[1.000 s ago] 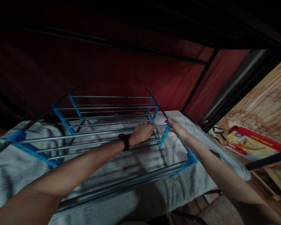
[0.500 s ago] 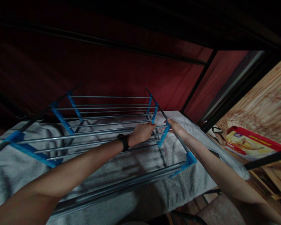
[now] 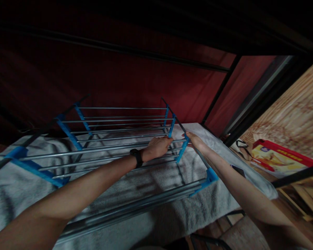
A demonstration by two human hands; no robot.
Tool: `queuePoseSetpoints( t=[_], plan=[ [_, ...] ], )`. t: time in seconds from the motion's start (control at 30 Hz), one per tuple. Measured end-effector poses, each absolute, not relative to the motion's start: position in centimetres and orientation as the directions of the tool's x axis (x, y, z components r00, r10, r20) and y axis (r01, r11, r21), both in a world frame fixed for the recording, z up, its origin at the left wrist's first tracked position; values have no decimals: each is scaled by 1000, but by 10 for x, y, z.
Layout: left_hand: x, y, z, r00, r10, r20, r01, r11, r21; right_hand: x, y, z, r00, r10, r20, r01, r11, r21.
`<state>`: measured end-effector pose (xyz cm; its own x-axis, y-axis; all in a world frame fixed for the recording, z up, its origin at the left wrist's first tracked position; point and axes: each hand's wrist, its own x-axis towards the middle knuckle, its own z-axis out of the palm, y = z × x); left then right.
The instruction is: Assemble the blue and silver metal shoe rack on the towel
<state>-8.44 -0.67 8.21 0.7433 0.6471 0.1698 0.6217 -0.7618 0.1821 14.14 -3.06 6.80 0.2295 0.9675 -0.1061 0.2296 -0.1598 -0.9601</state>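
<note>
A metal rack (image 3: 114, 147) with silver rods and blue plastic side brackets lies on its side across a grey towel (image 3: 151, 180). My left hand (image 3: 158, 147), with a black watch on the wrist, is closed over a silver rod of the rack near its right end. My right hand (image 3: 195, 140) grips the blue bracket and dark upright post at the rack's right side. Both arms reach forward from the bottom of the view.
A dark red wall (image 3: 120, 80) with black frame bars stands behind. At the right, a red and yellow box (image 3: 279, 161) lies on a wooden floor beside a wood-patterned panel (image 3: 294, 114). A black metal frame (image 3: 211, 239) shows at the bottom.
</note>
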Motion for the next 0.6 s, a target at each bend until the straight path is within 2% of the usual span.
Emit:
queuePoseSetpoints(
  t=[0.27,0.6],
  plan=[
    [-84,-7,87,716,683,142,643,-726,243,138,-32,69,227,969,-101,194,-147,-970],
    [-84,-8,87,723,676,143,641,-734,225,132,-34,75,251,961,-114,220,-172,-960]
  ],
)
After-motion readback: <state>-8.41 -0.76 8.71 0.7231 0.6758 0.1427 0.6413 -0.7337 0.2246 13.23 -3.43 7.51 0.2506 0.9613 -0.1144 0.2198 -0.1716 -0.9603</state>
